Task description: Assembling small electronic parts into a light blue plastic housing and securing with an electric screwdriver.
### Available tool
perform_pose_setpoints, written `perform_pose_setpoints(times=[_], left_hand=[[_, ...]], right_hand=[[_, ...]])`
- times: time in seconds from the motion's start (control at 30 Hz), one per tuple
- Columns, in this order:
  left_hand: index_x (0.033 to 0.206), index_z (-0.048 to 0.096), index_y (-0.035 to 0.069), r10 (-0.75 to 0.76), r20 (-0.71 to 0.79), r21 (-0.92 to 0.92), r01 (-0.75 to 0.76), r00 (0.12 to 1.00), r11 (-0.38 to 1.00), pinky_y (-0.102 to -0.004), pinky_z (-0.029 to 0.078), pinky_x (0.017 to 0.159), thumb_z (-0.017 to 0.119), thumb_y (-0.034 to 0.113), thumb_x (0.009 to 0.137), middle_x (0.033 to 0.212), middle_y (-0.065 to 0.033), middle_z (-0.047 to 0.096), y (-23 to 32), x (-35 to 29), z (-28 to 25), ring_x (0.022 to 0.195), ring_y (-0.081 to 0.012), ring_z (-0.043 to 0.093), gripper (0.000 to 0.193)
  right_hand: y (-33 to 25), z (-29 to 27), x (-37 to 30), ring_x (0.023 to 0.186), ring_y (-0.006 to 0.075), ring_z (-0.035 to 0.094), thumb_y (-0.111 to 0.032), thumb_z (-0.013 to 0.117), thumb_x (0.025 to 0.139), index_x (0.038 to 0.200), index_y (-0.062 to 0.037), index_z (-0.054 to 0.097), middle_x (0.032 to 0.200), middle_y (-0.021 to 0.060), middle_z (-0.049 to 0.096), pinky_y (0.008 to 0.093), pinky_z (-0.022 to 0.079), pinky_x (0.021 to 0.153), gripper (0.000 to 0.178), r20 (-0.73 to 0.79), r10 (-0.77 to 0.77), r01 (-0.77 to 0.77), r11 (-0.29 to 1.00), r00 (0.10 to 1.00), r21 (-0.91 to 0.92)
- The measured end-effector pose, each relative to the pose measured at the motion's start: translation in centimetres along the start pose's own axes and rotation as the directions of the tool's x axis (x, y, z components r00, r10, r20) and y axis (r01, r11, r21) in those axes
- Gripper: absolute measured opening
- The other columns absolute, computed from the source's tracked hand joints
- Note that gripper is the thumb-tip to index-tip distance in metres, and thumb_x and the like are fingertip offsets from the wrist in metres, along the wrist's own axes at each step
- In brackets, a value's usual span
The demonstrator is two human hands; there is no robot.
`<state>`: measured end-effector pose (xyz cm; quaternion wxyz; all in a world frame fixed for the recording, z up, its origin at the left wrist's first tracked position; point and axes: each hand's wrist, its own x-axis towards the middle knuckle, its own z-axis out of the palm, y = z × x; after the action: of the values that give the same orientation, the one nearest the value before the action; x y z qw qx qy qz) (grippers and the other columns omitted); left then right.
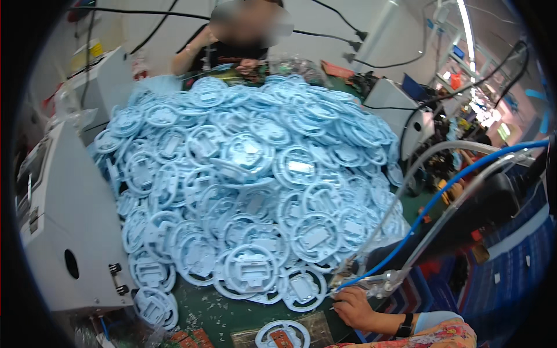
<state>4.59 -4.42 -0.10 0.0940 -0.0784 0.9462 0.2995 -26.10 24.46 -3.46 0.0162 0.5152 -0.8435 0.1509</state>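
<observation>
My right hand (354, 308), with a dark band at the wrist, is at the lower right. Its fingers are curled at the metal end of a tool (380, 282) that has a blue hose (423, 217); the exact grip is partly hidden. Left of this hand, at the bottom edge, lies a pale blue round plastic housing (301, 329) with a reddish-brown circuit board (282, 340) on it. It rests on a brownish flat piece (322, 328). Beyond it rises a big heap of similar pale blue housings (252, 268). My left hand is out of sight.
Grey-white machine boxes stand at the left (81, 232) and far right (400, 110). More circuit boards (194, 338) lie on the green table (226, 316) at lower left. Across the heap sits another person (232, 58). Black cables (145, 13) cross the back.
</observation>
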Motion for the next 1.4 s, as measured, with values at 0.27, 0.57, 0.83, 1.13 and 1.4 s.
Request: perform_pose_setpoints(times=[0.27,0.57,0.83,1.13,1.4], left_hand=[[0.122,0.065,0.011,0.021,-0.182,0.088,-0.005,0.983,0.996,-0.0685,0.03,0.105,0.065,0.046,0.083,0.134,-0.0213,0.055,-2.5,-1.1,5.8,0.139,-0.0417,0.035,0.053],[0.13,0.06,0.023,-0.021,0.183,0.075,0.007,0.983,0.997,-0.073,0.023,0.107,0.046,0.053,0.092,0.152,-0.0191,0.038,-4.5,-1.4,5.8,0.144,-0.0428,0.025,0.05],[0.135,0.055,0.025,-0.059,0.313,0.103,0.028,0.948,0.994,-0.0727,0.021,0.108,0.043,0.054,0.093,0.154,-0.018,0.034,-3.6,-0.6,4.4,0.145,-0.0427,0.022,0.052],[0.137,0.053,0.026,-0.028,0.278,-0.003,0.03,0.96,1.0,-0.0723,0.018,0.109,0.041,0.056,0.093,0.157,-0.0182,0.029,-2.4,-0.2,1.8,0.148,-0.0424,0.017,0.054],[0.127,0.062,0.017,-0.082,0.004,0.001,0.082,0.997,0.997,-0.0574,0.021,0.115,0.061,0.032,0.092,0.15,-0.015,0.043,-1.9,-0.6,3.7,0.144,-0.0341,0.032,0.038]], right_hand=[[-0.1,0.0,-0.3,0.107,0.03,0.054,-0.008,0.077,0.07,0.101,-0.011,0.063,0.111,0.0075,0.059,0.0495,0.039,0.094,0.034,0.001,0.016,-0.016,1.0,1.0,0.023],[-0.3,-0.1,0.0,0.109,0.0297,0.053,-0.01,0.077,0.072,0.102,-0.0111,0.063,0.111,0.0066,0.059,0.0492,0.039,0.096,0.032,-0.003,0.025,-0.025,1.0,1.0,-0.001],[-0.1,0.0,-0.1,0.107,0.0309,0.054,-0.009,0.076,0.071,0.1,-0.0108,0.064,0.109,0.0075,0.059,0.0497,0.04,0.094,0.032,-0.017,0.013,-0.012,0.999,1.0,0.049],[-0.2,-0.2,0.2,0.101,0.0303,0.059,-0.009,0.076,0.074,0.096,-0.0109,0.066,0.106,0.0067,0.06,0.0467,0.044,0.086,0.025,-0.016,0.04,-0.04,0.998,0.999,0.04],[0.0,-0.1,0.0,0.108,0.0315,0.054,-0.009,0.077,0.071,0.099,-0.0099,0.063,0.108,0.0082,0.059,0.0496,0.04,0.093,0.032,-0.019,0.017,-0.016,0.999,1.0,0.052]])
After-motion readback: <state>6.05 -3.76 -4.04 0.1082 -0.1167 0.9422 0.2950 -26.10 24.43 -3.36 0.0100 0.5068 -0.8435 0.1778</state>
